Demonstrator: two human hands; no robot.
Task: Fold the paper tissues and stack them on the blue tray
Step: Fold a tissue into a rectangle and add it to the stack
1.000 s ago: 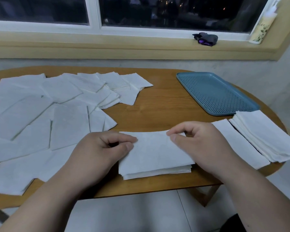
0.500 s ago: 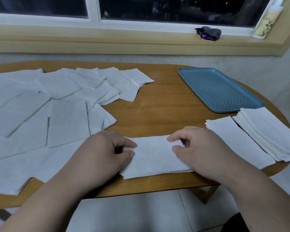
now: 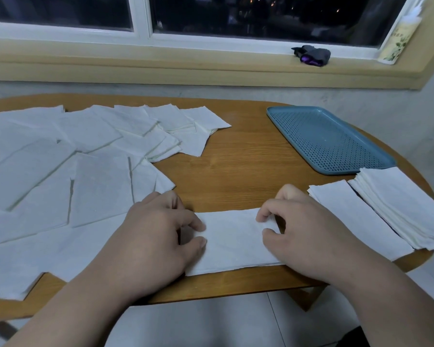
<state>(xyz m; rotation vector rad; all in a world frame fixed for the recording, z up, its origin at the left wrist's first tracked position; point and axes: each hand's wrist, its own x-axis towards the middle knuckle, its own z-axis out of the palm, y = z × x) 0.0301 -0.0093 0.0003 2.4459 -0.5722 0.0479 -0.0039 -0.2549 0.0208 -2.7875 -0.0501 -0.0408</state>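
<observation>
since a moment ago our two hands have come down, and the tissue we held up now lies flat as a long thin strip at the near edge of the table. our left hand curls and pinches its left end. our right hand curls and pinches its right end. we think this keeps the fold shut and straight. the blue tray sits far right, with no stack on it yet. folded tissues wait just in front of it, close for stacking. loose tissues lie on the left, easy to reach.
</observation>
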